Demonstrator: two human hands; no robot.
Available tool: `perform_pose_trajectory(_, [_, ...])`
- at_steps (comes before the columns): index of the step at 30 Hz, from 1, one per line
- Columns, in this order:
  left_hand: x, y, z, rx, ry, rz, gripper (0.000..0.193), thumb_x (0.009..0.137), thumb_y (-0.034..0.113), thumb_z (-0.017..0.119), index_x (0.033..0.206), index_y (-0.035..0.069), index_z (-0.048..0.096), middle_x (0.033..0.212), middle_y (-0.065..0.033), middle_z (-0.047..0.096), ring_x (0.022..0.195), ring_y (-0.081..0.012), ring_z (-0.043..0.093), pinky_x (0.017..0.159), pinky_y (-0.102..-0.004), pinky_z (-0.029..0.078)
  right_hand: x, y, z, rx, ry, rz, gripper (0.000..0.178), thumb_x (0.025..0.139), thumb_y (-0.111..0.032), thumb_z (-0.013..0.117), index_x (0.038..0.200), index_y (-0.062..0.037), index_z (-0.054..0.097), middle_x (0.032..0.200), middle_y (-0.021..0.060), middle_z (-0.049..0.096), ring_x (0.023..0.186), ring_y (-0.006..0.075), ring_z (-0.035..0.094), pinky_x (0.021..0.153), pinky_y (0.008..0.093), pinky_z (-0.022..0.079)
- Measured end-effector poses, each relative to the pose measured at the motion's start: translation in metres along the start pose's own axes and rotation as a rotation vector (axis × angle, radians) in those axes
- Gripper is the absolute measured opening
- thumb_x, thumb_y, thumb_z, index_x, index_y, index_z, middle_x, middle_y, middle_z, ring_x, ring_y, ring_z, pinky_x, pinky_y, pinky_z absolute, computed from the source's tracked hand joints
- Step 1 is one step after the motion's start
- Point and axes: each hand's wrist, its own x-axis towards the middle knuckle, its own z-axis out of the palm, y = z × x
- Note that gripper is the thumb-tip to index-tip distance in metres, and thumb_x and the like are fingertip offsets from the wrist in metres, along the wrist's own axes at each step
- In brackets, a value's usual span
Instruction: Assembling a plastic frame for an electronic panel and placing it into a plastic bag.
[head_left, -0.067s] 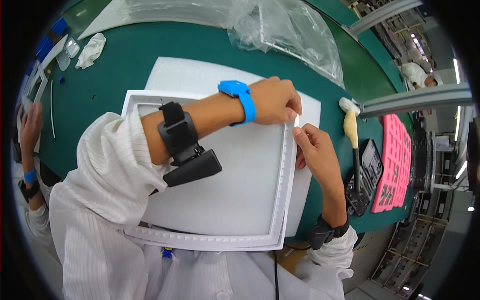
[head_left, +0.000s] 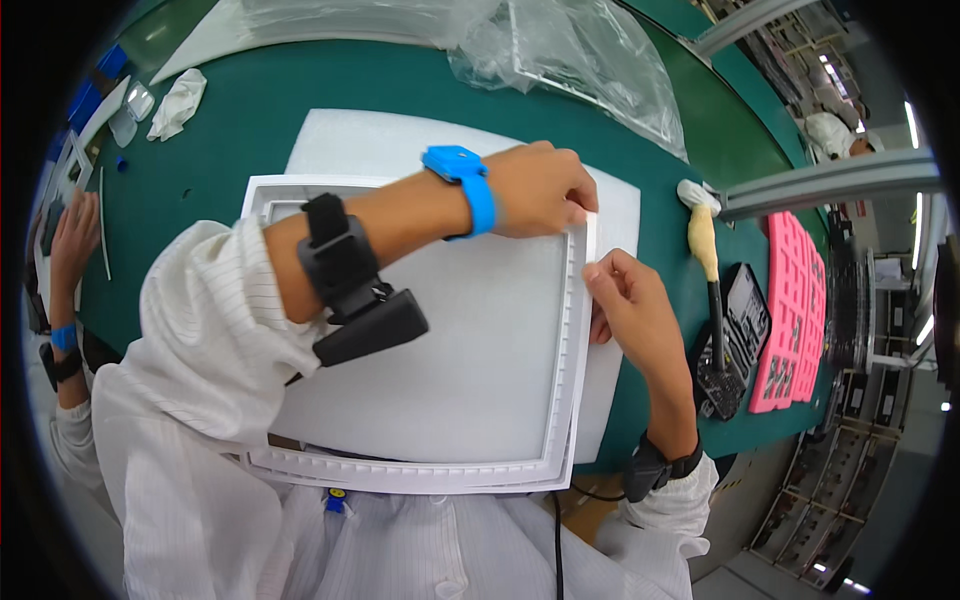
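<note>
A white rectangular plastic frame [head_left: 430, 478] with a notched inner edge lies in front of me, its near side at my body. My left arm reaches across it. At the far right corner, my left hand [head_left: 545, 190] is closed with its fingertips on the frame's edge. A little nearer along the right side, my right hand [head_left: 632, 300] pinches the same frame, thumb on top and the other fingers curled at its outer edge. Beneath the frame lies a white foam sheet [head_left: 350, 135].
A green table [head_left: 250, 100] carries crumpled clear plastic wrap [head_left: 610, 70], a white cloth [head_left: 178, 104], a yellow-and-black tool [head_left: 705, 245], a black tray [head_left: 735, 340] and pink foam holders [head_left: 790, 310]. At far left, another person's hand [head_left: 75, 235] works beside a white frame piece.
My left hand has shifted slightly left along the far right corner, its fingertips still at the frame. My right hand keeps its pinch. The whole view has moved a little.
</note>
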Motion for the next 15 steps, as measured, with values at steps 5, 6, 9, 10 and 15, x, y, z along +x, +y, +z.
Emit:
perform_pose_trajectory(5, [-0.027,-0.002,-0.015,0.338,0.025,0.186,0.023,0.091,0.011,0.063,0.11,0.002,0.07,0.101,-0.0156,0.069,0.095,-0.0346,0.066,0.084,-0.0422,0.052,-0.051,0.017,-0.003,0.082,-0.162,0.087,0.028,0.098,-0.021,0.065,0.083,0.002,0.059,0.067,0.0048,0.061,0.054,0.0084,0.058,0.049,0.0246,0.046])
perform_pose_trajectory(6, [-0.028,0.003,-0.018,0.338,0.016,0.19,0.023,0.091,0.011,0.063,0.11,0.002,0.07,0.101,-0.0156,0.069,0.095,-0.0346,0.066,0.084,-0.0422,0.052,-0.059,0.02,-0.005,0.083,-0.195,0.119,0.027,0.097,-0.02,0.066,0.084,0.002,0.06,0.066,0.0039,0.061,0.056,0.0081,0.058,0.051,0.0241,0.046])
perform_pose_trajectory(9, [-0.028,0.011,-0.029,0.6,-0.118,-0.016,0.018,0.09,0.011,0.064,0.104,0.003,0.071,0.096,-0.0144,0.068,0.09,-0.036,0.065,0.079,-0.0454,0.051,-0.076,0.021,-0.005,0.048,-0.254,0.13,0.028,0.097,-0.022,0.067,0.084,0.0019,0.061,0.066,0.0037,0.061,0.057,0.0081,0.058,0.053,0.024,0.047])
perform_pose_trajectory(10, [-0.027,0.008,-0.032,0.65,-0.094,-0.032,0.017,0.09,0.012,0.065,0.102,0.003,0.071,0.096,-0.0147,0.068,0.089,-0.0363,0.065,0.078,-0.0466,0.05,-0.078,0.019,-0.005,0.01,-0.243,0.104,0.029,0.098,-0.023,0.066,0.087,0.0027,0.062,0.067,0.0034,0.062,0.059,0.0091,0.059,0.056,0.0251,0.047])
perform_pose_trajectory(15, [-0.035,-0.006,-0.071,0.757,0.026,-0.084,0.019,0.089,0.014,0.065,0.102,0.002,0.071,0.095,-0.0165,0.068,0.087,-0.0372,0.064,0.078,-0.0474,0.05,-0.067,0.015,-0.022,-0.095,-0.095,-0.09,0.032,0.1,-0.027,0.062,0.094,0.0037,0.064,0.07,0.002,0.061,0.065,0.0092,0.056,0.061,0.0271,0.047])
